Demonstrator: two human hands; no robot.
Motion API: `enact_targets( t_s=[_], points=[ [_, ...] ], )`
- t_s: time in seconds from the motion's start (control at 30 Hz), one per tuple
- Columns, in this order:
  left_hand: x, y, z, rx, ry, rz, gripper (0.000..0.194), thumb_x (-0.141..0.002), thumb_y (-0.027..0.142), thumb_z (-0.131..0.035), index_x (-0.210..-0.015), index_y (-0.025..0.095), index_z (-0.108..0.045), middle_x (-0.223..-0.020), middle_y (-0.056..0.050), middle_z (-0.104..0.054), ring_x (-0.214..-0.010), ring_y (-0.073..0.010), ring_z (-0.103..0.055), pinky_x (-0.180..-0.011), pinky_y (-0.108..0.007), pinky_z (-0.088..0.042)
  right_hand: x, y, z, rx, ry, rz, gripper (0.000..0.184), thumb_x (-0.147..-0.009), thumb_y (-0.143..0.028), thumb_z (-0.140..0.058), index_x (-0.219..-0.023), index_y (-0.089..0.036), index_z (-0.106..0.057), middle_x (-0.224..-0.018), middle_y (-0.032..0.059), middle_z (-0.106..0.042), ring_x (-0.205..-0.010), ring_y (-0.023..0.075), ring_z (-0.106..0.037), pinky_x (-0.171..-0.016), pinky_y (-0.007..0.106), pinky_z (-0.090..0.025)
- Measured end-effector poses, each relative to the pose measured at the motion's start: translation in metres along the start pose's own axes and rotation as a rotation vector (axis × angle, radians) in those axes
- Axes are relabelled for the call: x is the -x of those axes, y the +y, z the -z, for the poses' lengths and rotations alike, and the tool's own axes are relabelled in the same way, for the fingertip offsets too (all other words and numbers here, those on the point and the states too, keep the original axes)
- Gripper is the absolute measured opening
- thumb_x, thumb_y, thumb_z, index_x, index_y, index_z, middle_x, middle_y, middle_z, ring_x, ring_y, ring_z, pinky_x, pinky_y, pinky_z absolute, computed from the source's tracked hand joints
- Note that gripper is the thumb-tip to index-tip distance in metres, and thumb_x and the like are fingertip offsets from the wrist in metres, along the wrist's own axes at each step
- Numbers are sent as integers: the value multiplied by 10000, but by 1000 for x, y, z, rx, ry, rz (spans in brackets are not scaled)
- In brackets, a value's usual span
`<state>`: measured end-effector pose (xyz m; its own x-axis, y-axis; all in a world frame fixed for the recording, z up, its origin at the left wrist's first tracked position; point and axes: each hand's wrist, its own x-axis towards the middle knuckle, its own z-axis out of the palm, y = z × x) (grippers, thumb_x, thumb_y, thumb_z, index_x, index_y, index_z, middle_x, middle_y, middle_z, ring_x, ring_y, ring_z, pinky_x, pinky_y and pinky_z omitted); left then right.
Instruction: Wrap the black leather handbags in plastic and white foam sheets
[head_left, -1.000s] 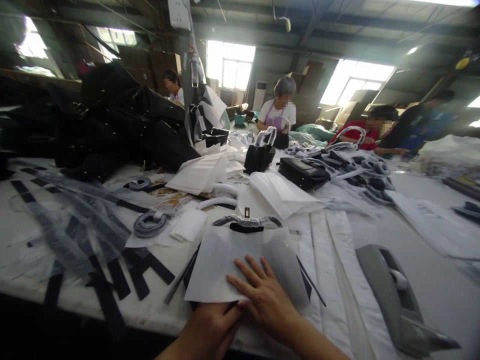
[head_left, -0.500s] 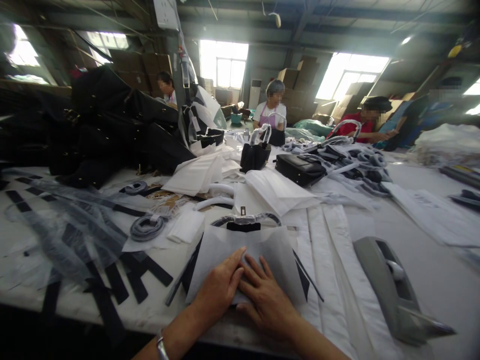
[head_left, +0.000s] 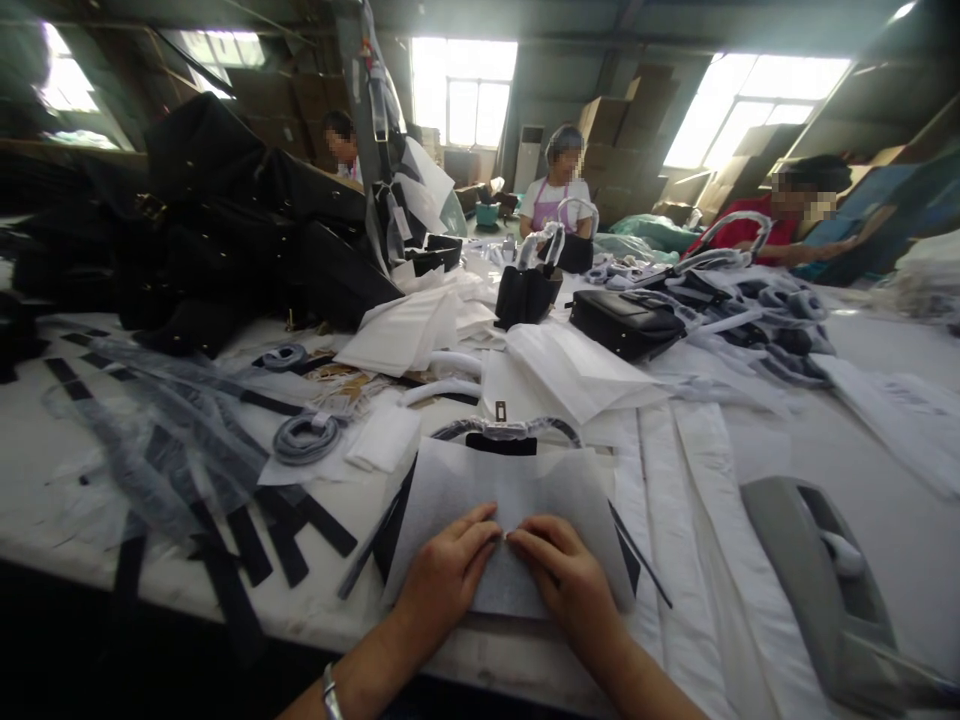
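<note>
Currently a white sheet covers the black bag, while over the bag's middle the left hand and right hand curl close together, either grip possibly pinching something, I cannot tell.

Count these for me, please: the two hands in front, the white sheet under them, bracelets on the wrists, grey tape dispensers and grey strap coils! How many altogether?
Left hand and right hand: 2
White sheet: 1
Silver bracelet: 1
Grey tape dispenser: 1
Nearer grey strap coil and farther grey strap coil: 2
Total: 7
</note>
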<state>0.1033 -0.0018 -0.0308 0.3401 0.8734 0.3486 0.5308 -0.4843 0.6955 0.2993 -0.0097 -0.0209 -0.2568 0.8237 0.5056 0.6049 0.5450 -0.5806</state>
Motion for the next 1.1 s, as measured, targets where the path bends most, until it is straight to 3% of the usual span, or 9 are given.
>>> enact_targets(
  t_s=[0.43,0.93,1.1],
  points=[
    [0,0,0,3,-45,30,241,-939,119,-518,-1103,223,-660,-1319,-59,-635,-1170,-195,-635,-1005,-321,-519,-1,1,4,1,-94,170,304,-986,-162,-476,-1187,-269,-678,-952,55,-714,-908,205,-664,-810,348,-600],
    [1,3,1,-12,-40,57,264,-926,111,-518,-1114,231,-659,-1308,-50,-646,-1154,-205,-645,-992,-350,-534,1,3,3,137,-48,158,301,-976,-110,-439,-1090,-191,-706,-936,80,-720,-862,190,-699,-767,300,-614],
    [-1,5,2,-31,-31,47,278,-912,97,-525,-1108,230,-672,-1299,-49,-653,-1141,-203,-653,-984,-343,-542,1,4,3,191,-76,152,292,-973,-107,-435,-1067,-167,-704,-913,94,-707,-834,221,-688,-738,347,-610]
  ],
)
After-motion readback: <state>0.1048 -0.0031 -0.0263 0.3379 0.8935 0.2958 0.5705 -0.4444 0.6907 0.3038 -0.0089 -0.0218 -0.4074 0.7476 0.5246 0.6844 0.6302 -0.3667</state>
